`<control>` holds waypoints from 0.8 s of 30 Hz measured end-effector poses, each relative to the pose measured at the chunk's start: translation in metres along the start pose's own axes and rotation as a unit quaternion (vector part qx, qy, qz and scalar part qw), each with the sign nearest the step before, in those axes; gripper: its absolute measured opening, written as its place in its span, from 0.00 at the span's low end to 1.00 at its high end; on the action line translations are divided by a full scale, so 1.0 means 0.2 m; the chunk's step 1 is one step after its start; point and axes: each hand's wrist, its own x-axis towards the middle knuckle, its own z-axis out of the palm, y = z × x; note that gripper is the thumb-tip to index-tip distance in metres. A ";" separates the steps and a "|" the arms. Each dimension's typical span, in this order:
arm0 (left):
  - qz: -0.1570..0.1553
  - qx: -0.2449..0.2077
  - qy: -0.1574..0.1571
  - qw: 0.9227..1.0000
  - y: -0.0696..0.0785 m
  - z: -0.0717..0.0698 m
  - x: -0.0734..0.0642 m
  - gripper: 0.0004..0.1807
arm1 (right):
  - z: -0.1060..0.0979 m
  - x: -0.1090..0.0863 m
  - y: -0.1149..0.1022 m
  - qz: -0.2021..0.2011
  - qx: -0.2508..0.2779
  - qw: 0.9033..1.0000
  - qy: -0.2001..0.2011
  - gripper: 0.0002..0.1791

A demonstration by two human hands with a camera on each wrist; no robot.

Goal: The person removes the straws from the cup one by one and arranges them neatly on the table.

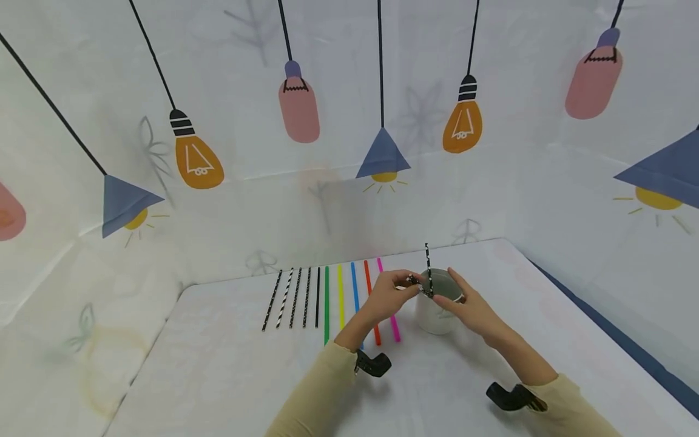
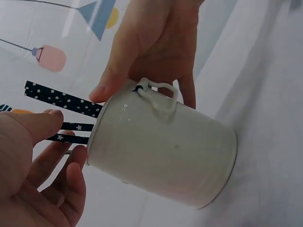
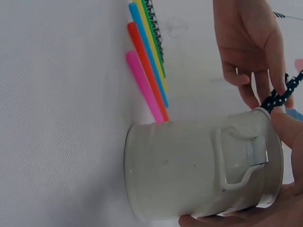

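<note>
A small white metal pail (image 1: pixel 435 317) with wire loop handles stands on the table, tipped sideways in both wrist views by the camera angle. My right hand (image 1: pixel 471 308) grips its rim and far side, the thumb (image 2: pixel 100 92) beside a black straw with white dots (image 2: pixel 61 99). Over the mouth, my left hand (image 1: pixel 390 296) pinches black straws with white stars (image 2: pixel 78 126) between thumb and fingers. The lower ends of these straws are hidden inside the pail. In the right wrist view, the dark straws (image 3: pixel 280 98) cross at the rim near the left fingertips.
Left of the pail lies a row of straws: several black or black-and-white patterned ones (image 1: pixel 297 297), then green (image 1: pixel 326 303), yellow (image 1: pixel 341 294), blue (image 1: pixel 355 285), red (image 1: pixel 377 334) and pink (image 1: pixel 395 328). A white cloth with printed lamps (image 1: pixel 384 155) hangs behind the table (image 1: pixel 218 364).
</note>
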 end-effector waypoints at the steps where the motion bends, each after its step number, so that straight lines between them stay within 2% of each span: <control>1: 0.004 0.002 0.002 1.000 0.00 0.01 0.00 0.10 | 0.00 0.00 0.00 0.001 0.002 1.000 -0.002 0.53; 7: 0.012 -0.002 0.052 0.999 -0.03 0.05 -0.02 0.12 | 0.01 0.01 -0.01 -0.006 -0.003 1.000 -0.005 0.52; 11: -0.003 -0.053 0.084 0.995 -0.06 0.11 -0.02 0.12 | -0.01 -0.01 0.00 -0.005 -0.008 1.000 0.001 0.52; 15: -0.008 -0.099 0.120 0.988 -0.07 0.15 -0.03 0.09 | -0.01 -0.01 0.01 -0.011 -0.009 1.000 0.005 0.52; 19: -0.006 -0.130 0.157 0.979 -0.07 0.13 -0.04 0.10 | 0.00 0.01 0.02 -0.021 -0.009 1.000 0.007 0.52; 24: 0.017 -0.160 0.181 0.970 -0.02 0.06 -0.04 0.09 | 0.01 0.02 0.02 -0.024 -0.013 1.000 0.014 0.52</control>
